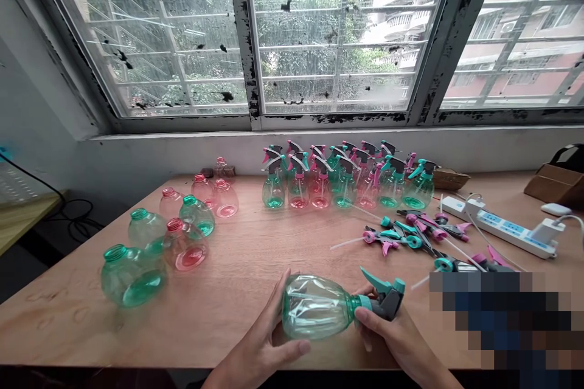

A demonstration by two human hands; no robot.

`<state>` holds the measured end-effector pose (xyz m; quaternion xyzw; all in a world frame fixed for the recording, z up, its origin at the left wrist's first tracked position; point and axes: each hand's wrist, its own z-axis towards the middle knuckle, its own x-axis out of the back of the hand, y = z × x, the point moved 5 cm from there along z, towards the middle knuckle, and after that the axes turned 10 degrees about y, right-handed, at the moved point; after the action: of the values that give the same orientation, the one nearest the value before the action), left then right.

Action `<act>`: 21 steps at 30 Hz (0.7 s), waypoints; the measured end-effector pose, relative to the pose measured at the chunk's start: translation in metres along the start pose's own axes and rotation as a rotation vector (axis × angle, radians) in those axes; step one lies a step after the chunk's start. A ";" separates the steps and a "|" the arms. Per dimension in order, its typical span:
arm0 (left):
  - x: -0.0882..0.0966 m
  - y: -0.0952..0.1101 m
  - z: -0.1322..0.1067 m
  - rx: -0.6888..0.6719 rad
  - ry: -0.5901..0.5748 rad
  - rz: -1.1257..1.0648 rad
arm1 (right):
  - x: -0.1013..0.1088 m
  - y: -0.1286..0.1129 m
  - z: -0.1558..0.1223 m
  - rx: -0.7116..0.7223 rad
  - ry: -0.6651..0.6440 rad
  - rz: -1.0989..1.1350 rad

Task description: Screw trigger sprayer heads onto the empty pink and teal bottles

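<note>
A green transparent spray bottle (314, 307) lies on its side near the front edge of the wooden table (237, 267). My left hand (264, 340) wraps around its body from below and behind. My right hand (387, 331) grips the neck where a teal and grey trigger sprayer head (385, 295) sits on the bottle. Both hands are closed on the bottle.
Empty green and pink bottles (159, 237) lie at the left. Finished spray bottles (347, 179) stand in rows by the wall. Loose sprayer heads (410, 234) lie at the right, beside a white power strip (506, 228). A cardboard box (554, 185) sits far right.
</note>
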<state>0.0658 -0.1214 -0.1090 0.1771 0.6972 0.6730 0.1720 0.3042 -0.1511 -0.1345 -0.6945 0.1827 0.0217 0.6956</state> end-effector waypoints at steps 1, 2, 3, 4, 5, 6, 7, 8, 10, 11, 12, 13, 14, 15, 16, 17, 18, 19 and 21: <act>0.000 0.001 0.000 -0.011 0.009 0.005 | 0.000 0.001 0.001 0.000 -0.005 0.003; -0.001 0.002 -0.001 -0.020 0.013 0.009 | 0.000 0.001 0.001 0.001 -0.010 0.006; -0.001 0.002 -0.001 -0.030 0.016 0.008 | 0.000 0.001 0.001 0.001 -0.013 0.010; -0.002 0.002 -0.001 -0.035 0.013 0.006 | 0.001 0.002 0.002 0.000 -0.014 0.013; -0.002 0.002 -0.001 -0.036 0.006 0.006 | 0.001 0.002 0.002 -0.003 -0.014 0.015; -0.002 0.001 -0.001 -0.035 -0.002 0.002 | 0.001 0.001 0.002 0.000 -0.016 0.014; -0.002 0.001 -0.001 -0.027 -0.010 -0.009 | 0.001 0.001 0.001 0.002 -0.024 0.006; -0.002 0.000 -0.001 -0.017 -0.013 -0.022 | 0.001 0.000 0.001 0.006 -0.033 -0.006; 0.000 -0.001 -0.001 0.004 -0.009 -0.035 | 0.000 -0.001 0.000 0.005 -0.049 -0.034; 0.001 -0.001 0.000 0.009 -0.001 -0.030 | 0.000 -0.001 0.000 0.000 -0.052 -0.043; 0.002 -0.001 0.001 0.007 0.008 -0.016 | 0.000 -0.001 0.000 -0.007 -0.053 -0.047; 0.002 -0.001 0.001 -0.005 0.017 0.004 | 0.000 -0.001 0.000 -0.013 -0.050 -0.046; 0.003 -0.001 0.002 -0.017 0.023 0.018 | 0.000 -0.001 0.000 -0.016 -0.045 -0.043; 0.003 0.000 0.002 -0.028 0.023 0.021 | 0.000 0.000 0.001 -0.021 -0.043 -0.043; 0.003 0.000 0.003 -0.039 0.023 0.018 | 0.000 0.000 0.001 -0.021 -0.040 -0.042; 0.002 0.000 0.003 -0.049 0.021 0.010 | 0.000 0.000 0.002 -0.016 -0.037 -0.044; 0.001 0.001 0.002 -0.057 0.017 0.000 | 0.000 0.000 0.002 -0.011 -0.036 -0.047; 0.000 0.001 0.002 -0.064 0.009 -0.008 | 0.000 0.000 0.003 -0.006 -0.040 -0.050; -0.001 0.004 0.000 -0.085 0.006 -0.012 | 0.000 0.001 0.003 0.002 -0.053 -0.055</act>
<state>0.0673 -0.1216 -0.1054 0.1633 0.6695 0.7016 0.1813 0.3047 -0.1482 -0.1358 -0.6978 0.1447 0.0208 0.7012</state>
